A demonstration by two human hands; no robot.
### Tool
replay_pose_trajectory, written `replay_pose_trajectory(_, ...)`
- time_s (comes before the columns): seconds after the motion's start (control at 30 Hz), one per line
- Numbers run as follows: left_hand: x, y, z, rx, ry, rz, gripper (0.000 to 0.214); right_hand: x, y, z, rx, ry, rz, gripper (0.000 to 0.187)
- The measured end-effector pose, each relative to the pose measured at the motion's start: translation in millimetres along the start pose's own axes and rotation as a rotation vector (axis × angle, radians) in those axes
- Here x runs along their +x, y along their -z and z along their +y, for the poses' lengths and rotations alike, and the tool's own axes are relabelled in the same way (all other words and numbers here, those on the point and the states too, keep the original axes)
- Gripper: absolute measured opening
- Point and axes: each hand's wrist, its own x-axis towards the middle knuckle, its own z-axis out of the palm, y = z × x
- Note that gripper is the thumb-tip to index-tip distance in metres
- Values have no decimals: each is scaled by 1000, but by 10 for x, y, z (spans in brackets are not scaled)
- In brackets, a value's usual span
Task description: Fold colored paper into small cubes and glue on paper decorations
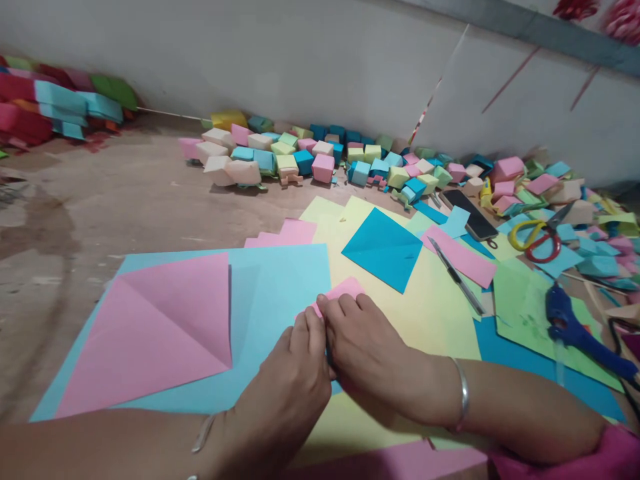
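Note:
My left hand (295,367) and my right hand (367,350) are close together near the middle, fingers curled over a small piece of pink paper (349,287). Both hands grip it, and most of it is hidden beneath them. Below lie sheets of light blue paper (273,280) and pale yellow paper (435,333). A large creased pink sheet (170,327) rests to the left on the light blue one. Just beyond my hands, a creased blue paper square (385,247) lies on the yellow sheet.
A craft knife (457,277) lies right of the blue square, with scissors (543,240) and a phone (470,213) farther back. On the right, a blue glue gun (575,327) rests on green paper (525,313). Several folded paper boxes (323,168) line the wall.

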Motion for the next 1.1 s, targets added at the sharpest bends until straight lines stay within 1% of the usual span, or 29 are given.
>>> replay_pose_trajectory(0.07,5,-8,1,17,-19,18,39,-23,-12,-21,-34,-41,-4,35)
replay_pose_trajectory(0.13,15,-3,-2,41,-16,26,39,-48,-36,-15,-100,-124,-15,40)
replay_pose_trajectory(0.2,24,12,-10,63,-24,7,42,-64,-60,13,-160,-191,-32,42)
replay_pose_trajectory(0.3,19,28,-25,51,-35,-28,43,-59,-67,54,-180,-203,-48,38)
replay_pose_trajectory(0.43,-23,2,-24,42,31,-13,50,-26,-34,46,-165,-248,-63,31)
replay_pose_trajectory(0.5,-40,-21,-9,70,51,-1,54,-22,-17,27,-175,-256,-85,35)
replay_pose_trajectory(0.67,-57,-64,35,138,114,24,57,-25,40,2,-203,-256,-154,54)
replay_pose_trajectory(0.8,-81,-95,71,140,124,59,60,1,140,26,-127,-255,-295,62)
replay_pose_trajectory(0.9,-99,-89,99,106,143,20,60,16,215,55,-39,-249,-396,67)
replay_pose_trajectory(1.03,-95,0,114,59,176,-76,58,30,246,85,17,-218,-402,66)
replay_pose_trajectory(1.1,-89,64,110,2,228,-103,53,50,232,109,1,-248,-406,66)
